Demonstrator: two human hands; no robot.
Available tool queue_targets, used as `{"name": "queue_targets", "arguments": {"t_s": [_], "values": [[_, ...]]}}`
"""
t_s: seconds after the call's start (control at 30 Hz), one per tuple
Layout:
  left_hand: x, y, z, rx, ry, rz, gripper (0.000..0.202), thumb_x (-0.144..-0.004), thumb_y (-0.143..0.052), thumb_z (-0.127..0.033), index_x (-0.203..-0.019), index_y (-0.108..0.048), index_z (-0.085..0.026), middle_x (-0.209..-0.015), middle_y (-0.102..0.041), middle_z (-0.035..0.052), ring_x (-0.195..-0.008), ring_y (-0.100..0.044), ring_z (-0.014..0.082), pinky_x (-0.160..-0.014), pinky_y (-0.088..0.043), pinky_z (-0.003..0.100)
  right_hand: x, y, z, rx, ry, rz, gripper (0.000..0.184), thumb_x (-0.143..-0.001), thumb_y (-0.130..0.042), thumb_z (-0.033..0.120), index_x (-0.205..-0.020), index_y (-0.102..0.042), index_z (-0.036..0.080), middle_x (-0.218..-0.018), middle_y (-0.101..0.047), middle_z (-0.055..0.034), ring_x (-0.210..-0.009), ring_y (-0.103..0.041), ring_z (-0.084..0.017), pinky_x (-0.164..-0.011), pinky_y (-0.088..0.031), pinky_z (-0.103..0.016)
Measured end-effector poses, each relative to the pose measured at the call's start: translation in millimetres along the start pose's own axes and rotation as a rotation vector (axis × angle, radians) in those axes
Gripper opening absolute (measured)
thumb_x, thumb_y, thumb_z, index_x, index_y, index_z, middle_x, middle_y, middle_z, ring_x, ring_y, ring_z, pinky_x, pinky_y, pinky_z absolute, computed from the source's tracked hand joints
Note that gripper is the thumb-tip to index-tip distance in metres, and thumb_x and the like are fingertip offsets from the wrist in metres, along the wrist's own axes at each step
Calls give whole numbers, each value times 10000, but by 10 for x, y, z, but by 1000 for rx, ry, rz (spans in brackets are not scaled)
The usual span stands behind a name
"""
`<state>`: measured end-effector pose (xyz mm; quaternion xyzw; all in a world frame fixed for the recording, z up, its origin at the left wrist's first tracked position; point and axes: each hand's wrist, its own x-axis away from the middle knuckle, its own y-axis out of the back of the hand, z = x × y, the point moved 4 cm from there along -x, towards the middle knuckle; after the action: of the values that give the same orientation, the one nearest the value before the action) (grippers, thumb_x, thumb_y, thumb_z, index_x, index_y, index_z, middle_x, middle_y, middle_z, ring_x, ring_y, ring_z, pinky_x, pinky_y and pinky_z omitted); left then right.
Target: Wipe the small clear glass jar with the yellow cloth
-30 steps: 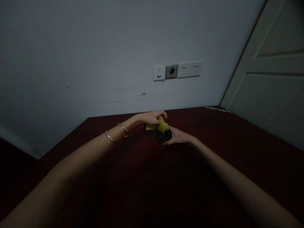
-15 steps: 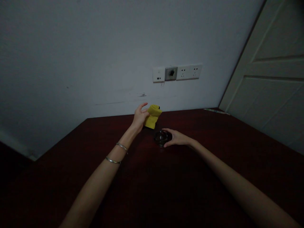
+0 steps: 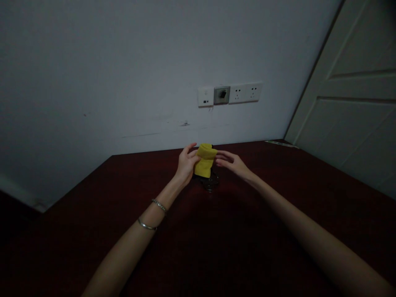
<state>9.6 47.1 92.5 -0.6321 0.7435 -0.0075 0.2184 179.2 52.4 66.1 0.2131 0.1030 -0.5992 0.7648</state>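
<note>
My left hand (image 3: 186, 164) is closed on a yellow cloth (image 3: 204, 159), which hangs upright from its fingers. At the cloth's right edge is my right hand (image 3: 233, 163), fingers stretched toward it and thumb apart. The fingertips meet or come very near the cloth's edge, and I cannot tell whether they touch it. A small, dark, see-through glass object (image 3: 210, 182) stands on the table just below the cloth, which covers its upper left part. Its exact kind is hard to make out in the dim light.
The dark red table (image 3: 198, 243) reaches back to a pale wall (image 3: 123, 74). Wall sockets and a switch panel (image 3: 245, 93) sit above its far edge. A panelled door (image 3: 355, 123) stands at the right, with a thin printed strip (image 3: 281, 144) on the back right corner.
My right hand has let go of the glass object and moved up beside the cloth. My left hand has brought the cloth slightly right and down, partly in front of the glass.
</note>
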Motion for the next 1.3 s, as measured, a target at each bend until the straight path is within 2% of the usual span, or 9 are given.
{"name": "queue_targets", "arguments": {"t_s": [0.17, 0.4, 0.57, 0.73, 0.83, 0.93, 1.03, 1.17, 1.3], "values": [[101, -153, 20, 102, -39, 25, 544, -674, -617, -89, -1175, -418, -165, -1025, -643, 87, -851, -637, 170, -766, -498, 304, -19, -131, 127, -90, 58, -64, 493, -699, -667, 445, -1116, -553, 208, -1159, -644, -84, -1035, -626, -230, -883, -524, -417], [174, -234, -41, 46, -100, 73, 471, -719, -641, -129, -1148, -452, -179, -1058, -640, 90, -948, -625, 191, -850, -488, 353, 16, -48, 268, -48, 99, -220, 333, -681, -688, 442, -902, -631, 200, -960, -697, -51, -900, -649, -231, -841, -533, -423], [84, -113, 6, -79, -139, 79, 532, -703, -697, -188, -1164, -431, -175, -1088, -627, 116, -1035, -599, 212, -954, -431, 416, -20, 173, 296, -10, 94, -365, 334, -715, -649, 444, -929, -600, 193, -1009, -673, -66, -951, -627, -249, -842, -523, -424], [-11, 150, 286, -426, -73, 143, 706, -623, -765, -245, -1229, -409, -172, -1169, -572, 153, -1132, -536, 254, -993, -380, 467, -96, 425, 125, 14, 52, -441, 382, -719, -621, 422, -1006, -538, 184, -1022, -647, -99, -963, -621, -267, -820, -526, -428], [2, 247, 483, -598, -37, 306, 846, -607, -784, -294, -1317, -342, -169, -1242, -528, 183, -1192, -493, 268, -1049, -309, 482, -114, 484, -13, 52, 34, -435, 395, -705, -628, 403, -1018, -526, 184, -1000, -651, -102, -950, -625, -271, -808, -528, -428], [38, 307, 655, -644, 89, 413, 1002, -574, -804, -323, -1389, -243, -160, -1322, -457, 226, -1224, -471, 303, -1040, -320, 495, -110, 480, -110, 110, 35, -405, 375, -705, -618, 385, -1009, -528, 184, -1007, -650, -104, -950, -625, -270, -806, -524, -422], [82, 302, 738, -690, 129, 510, 1106, -536, -825, -337, -1417, -188, -138, -1364, -412, 247, -1251, -444, 319, -1054, -303, 494, -82, 453, -134, 192, 66, -371, 356, -708, -601, 351, -1011, -535, 177, -1026, -643, -106, -964, -614, -265, -841, -501, -413], [117, 297, 762, -745, 67, 534, 1087, -485, -849, -358, -1386, -278, -144, -1358, -432, 236, -1261, -425, 332, -1063, -283, 506, -21, 402, -85, 326, 123, -292, 380, -715, -581, 280, -1080, -543, 180, -1068, -636, -88, -978, -599, -244, -885, -463, -395], [125, 326, 797, -765, 66, 521, 1044, -474, -853, -379, -1353, -337, -151, -1360, -436, 216, -1251, -436, 334, -1058, -303, 490, 5, 337, -87, 445, 144, -131, 411, -700, -579, 217, -1110, -573, 180, -1039, -658, -64, -933, -615, -227, -857, -469, -379]]}}
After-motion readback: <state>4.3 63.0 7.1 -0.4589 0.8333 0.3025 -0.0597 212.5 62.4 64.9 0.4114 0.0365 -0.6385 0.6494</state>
